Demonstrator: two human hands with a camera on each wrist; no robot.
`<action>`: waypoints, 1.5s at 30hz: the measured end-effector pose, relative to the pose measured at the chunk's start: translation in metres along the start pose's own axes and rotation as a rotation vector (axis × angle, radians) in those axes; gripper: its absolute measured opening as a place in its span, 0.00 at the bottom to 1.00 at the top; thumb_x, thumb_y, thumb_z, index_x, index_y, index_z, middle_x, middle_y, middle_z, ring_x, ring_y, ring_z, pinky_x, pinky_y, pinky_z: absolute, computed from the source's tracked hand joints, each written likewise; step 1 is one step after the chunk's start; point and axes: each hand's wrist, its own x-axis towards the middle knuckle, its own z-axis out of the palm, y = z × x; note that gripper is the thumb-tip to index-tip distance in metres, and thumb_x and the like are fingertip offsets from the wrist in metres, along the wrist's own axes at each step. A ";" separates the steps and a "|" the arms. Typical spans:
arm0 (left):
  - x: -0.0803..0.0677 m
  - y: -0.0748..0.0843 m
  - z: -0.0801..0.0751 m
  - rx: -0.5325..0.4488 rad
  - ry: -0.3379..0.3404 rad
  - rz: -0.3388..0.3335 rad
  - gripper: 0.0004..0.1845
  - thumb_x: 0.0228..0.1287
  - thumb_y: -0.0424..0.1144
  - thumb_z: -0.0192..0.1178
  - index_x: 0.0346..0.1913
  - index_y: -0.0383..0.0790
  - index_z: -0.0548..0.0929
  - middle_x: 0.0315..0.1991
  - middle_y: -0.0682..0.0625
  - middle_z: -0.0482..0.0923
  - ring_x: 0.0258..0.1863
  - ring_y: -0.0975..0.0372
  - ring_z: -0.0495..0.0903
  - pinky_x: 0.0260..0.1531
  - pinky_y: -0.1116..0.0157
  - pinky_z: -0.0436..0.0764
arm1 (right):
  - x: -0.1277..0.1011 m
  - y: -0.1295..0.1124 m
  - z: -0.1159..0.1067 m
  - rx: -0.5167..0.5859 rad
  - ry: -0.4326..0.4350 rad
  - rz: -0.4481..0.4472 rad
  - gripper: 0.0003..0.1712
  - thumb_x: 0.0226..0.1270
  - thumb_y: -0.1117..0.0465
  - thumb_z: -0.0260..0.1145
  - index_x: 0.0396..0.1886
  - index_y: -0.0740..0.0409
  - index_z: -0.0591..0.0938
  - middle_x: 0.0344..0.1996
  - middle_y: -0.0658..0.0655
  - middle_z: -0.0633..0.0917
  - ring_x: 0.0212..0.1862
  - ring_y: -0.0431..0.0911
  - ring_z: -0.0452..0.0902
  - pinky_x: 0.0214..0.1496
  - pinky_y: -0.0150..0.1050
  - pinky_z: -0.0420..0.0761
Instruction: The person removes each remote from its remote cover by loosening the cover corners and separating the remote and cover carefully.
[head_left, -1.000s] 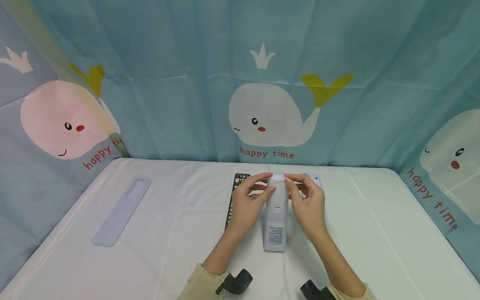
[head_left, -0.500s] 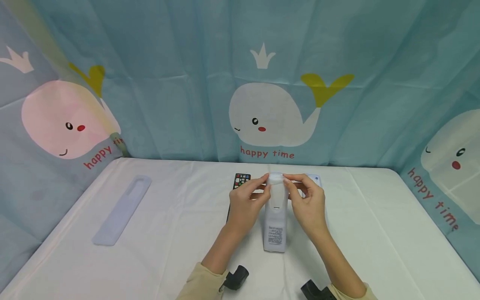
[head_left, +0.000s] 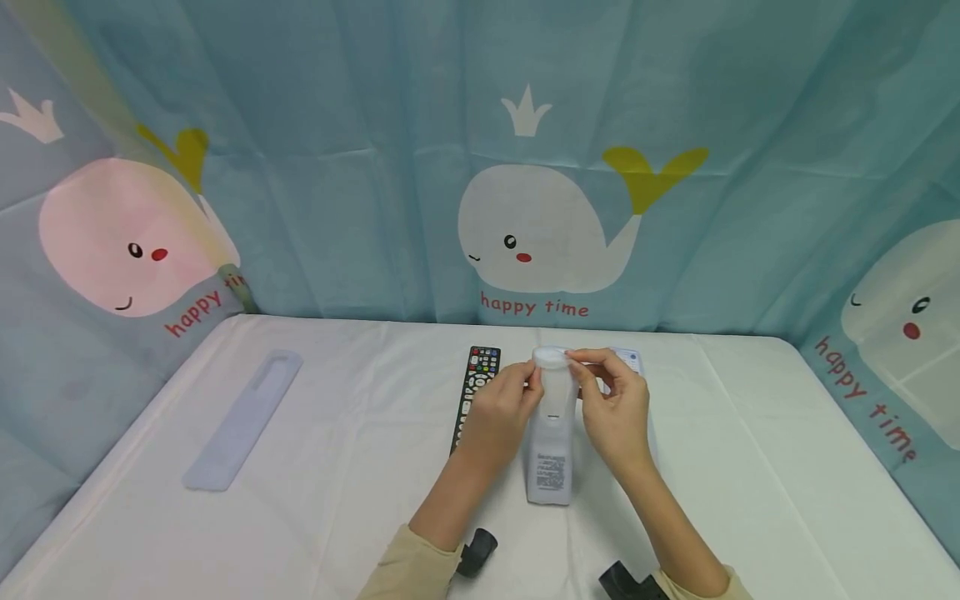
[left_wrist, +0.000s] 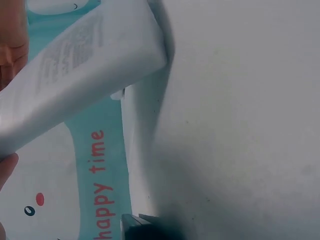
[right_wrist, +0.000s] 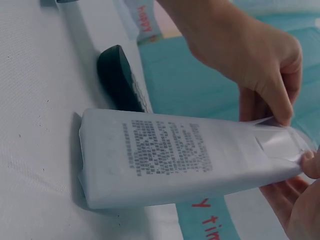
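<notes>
A white remote control [head_left: 551,450] stands tilted at the middle of the table, its back with the printed label facing me. A thin translucent sleeve [right_wrist: 145,190] covers it, and its open mouth [head_left: 551,358] spreads at the top end. My left hand [head_left: 498,417] pinches the left edge of that mouth between thumb and fingers. On the opposite side my right hand [head_left: 617,421] pinches the right edge. In the left wrist view only the lower part of the covered remote control [left_wrist: 75,65] and bits of fingers show.
Behind my left hand lies a black remote control [head_left: 483,362], partly hidden. A pale device [head_left: 630,358] lies mostly hidden behind my right hand. A flat translucent sleeve [head_left: 243,425] lies on the left of the white table [head_left: 360,467]. A whale-print curtain [head_left: 360,233] hangs at the back.
The sleeve's mouth has spread wider at the top. My left hand shifts slightly, its fingers moving lower on the edge and curling more; my right hand stays nearly still.
</notes>
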 end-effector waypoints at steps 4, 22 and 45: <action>0.001 0.001 0.002 0.047 0.020 -0.003 0.07 0.59 0.21 0.71 0.38 0.27 0.83 0.30 0.41 0.85 0.27 0.59 0.88 0.31 0.74 0.87 | -0.001 0.000 0.001 -0.012 0.007 0.001 0.07 0.72 0.78 0.65 0.44 0.71 0.88 0.43 0.66 0.87 0.41 0.35 0.82 0.37 0.26 0.85; 0.011 0.012 -0.002 -0.113 0.045 -0.312 0.03 0.73 0.23 0.60 0.38 0.28 0.79 0.25 0.44 0.79 0.22 0.59 0.79 0.21 0.72 0.80 | -0.003 0.003 0.007 0.055 0.046 -0.091 0.06 0.67 0.80 0.68 0.39 0.72 0.88 0.42 0.65 0.88 0.43 0.32 0.84 0.37 0.23 0.84; 0.024 0.009 -0.016 -0.239 -0.089 -0.581 0.05 0.76 0.26 0.60 0.39 0.26 0.82 0.26 0.42 0.82 0.22 0.62 0.77 0.22 0.71 0.76 | -0.007 0.005 0.008 0.047 0.018 -0.205 0.06 0.68 0.80 0.66 0.37 0.71 0.88 0.42 0.51 0.88 0.47 0.33 0.83 0.42 0.24 0.84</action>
